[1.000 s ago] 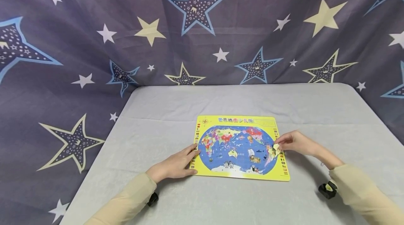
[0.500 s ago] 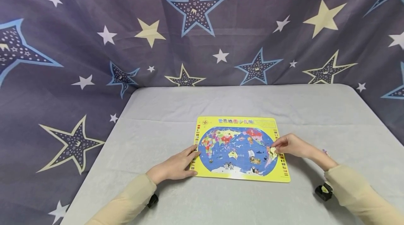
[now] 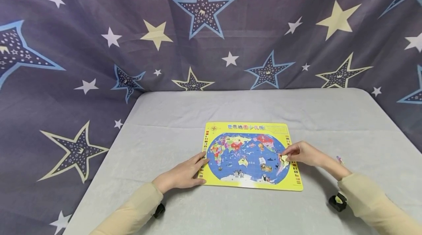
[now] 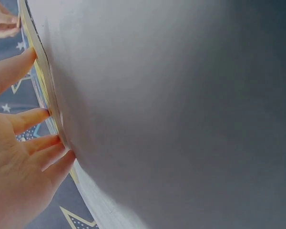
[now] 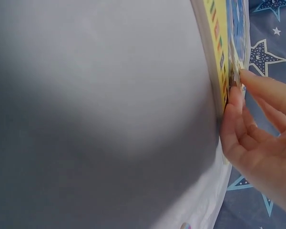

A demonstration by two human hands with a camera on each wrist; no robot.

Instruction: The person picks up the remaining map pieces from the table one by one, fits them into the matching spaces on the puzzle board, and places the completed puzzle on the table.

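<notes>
A yellow-bordered world map puzzle board (image 3: 211,181) lies flat in the head view. Along its left edge rests my left hand (image 3: 181,172); the left wrist view shows the fingertips (image 4: 43,113) spread against the board's side. My right hand (image 3: 304,153) pinches a South America-shaped puzzle piece (image 3: 283,162) between thumb and fingers over the map's right side. Seen from the right wrist, the piece (image 5: 236,69) stands tilted to the board, its lower part close to the map surface. Other fingers of that hand curl beside the flag-printed border (image 5: 218,43).
A grey cloth covers the table (image 3: 171,110). Behind and to the left hangs a star-printed curtain (image 3: 211,51). A small colourful item (image 3: 340,160) lies on the cloth beyond my right wrist. Black wrist mounts (image 3: 337,202) show below both sleeves.
My right hand has shifted slightly left with the puzzle piece, bringing it from the board's right border onto the map and lower. My left hand stays at the board's edge.
</notes>
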